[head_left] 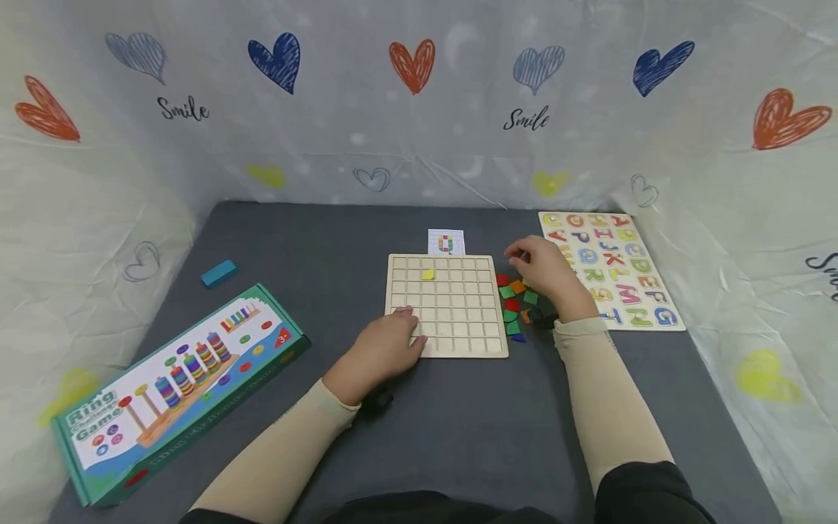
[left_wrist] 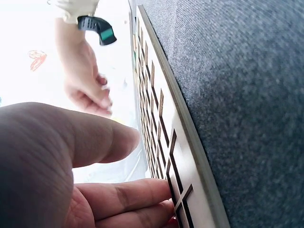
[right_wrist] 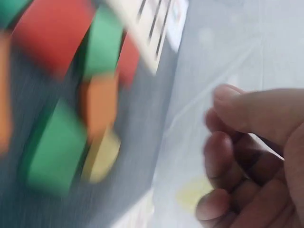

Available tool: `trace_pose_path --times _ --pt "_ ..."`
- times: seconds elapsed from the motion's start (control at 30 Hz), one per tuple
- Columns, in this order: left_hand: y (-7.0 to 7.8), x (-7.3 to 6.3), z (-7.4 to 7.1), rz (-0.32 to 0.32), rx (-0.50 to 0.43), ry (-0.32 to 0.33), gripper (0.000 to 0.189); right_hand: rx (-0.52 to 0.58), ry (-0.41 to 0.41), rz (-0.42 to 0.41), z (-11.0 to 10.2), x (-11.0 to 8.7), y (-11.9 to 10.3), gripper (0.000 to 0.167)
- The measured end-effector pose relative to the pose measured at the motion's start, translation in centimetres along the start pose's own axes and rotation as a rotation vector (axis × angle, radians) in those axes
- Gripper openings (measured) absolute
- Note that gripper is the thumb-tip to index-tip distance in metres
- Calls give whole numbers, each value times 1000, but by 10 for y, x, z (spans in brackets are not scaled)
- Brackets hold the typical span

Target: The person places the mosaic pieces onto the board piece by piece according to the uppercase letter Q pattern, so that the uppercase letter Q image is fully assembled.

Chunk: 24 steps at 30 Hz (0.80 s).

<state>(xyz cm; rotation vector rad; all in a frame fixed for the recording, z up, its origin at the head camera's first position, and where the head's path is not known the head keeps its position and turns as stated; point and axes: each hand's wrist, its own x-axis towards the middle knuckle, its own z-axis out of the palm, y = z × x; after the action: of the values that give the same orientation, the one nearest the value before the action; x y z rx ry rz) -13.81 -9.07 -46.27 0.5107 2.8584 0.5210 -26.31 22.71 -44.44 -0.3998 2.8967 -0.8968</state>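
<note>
A wooden grid board [head_left: 458, 309] lies flat, with one yellow piece [head_left: 428, 274] in a square of its upper part. My left hand [head_left: 386, 346] rests on the board's lower left, fingertips [left_wrist: 156, 190] against the grid and thumb raised off it in the left wrist view. Above the right side of the board hovers my right hand [head_left: 546, 269], fingers loosely bent and nothing visible between them. Close by it lies a pile of small coloured pieces, among them a red piece [right_wrist: 54, 35], a green piece [right_wrist: 57, 149] and an orange piece [right_wrist: 100, 104], blurred in the right wrist view.
A small pattern card [head_left: 446, 241] touches the board's top edge. An alphabet board [head_left: 628, 280] lies on the right, partly behind my right hand. On the left are a green Ring Game box [head_left: 183, 393] and a blue block [head_left: 219, 274]. A printed curtain [head_left: 340, 131] surrounds the table.
</note>
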Motion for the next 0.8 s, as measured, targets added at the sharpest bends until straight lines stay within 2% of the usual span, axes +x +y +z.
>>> trace_pose_path --times 0.2,0.3,0.5,0.8 --pt "1 0 -1 -11 2 -6 42 -40 -127 53 -10 -18 20 25" --pt "1 1 -1 -11 -5 -8 41 -57 -158 86 -10 -29 24 22" --pt "1 2 -1 -7 -8 -7 41 -78 -142 165 -4 -45 32 25" --pt "1 1 0 -9 -2 -3 39 -52 -94 174 4 -49 40 27"
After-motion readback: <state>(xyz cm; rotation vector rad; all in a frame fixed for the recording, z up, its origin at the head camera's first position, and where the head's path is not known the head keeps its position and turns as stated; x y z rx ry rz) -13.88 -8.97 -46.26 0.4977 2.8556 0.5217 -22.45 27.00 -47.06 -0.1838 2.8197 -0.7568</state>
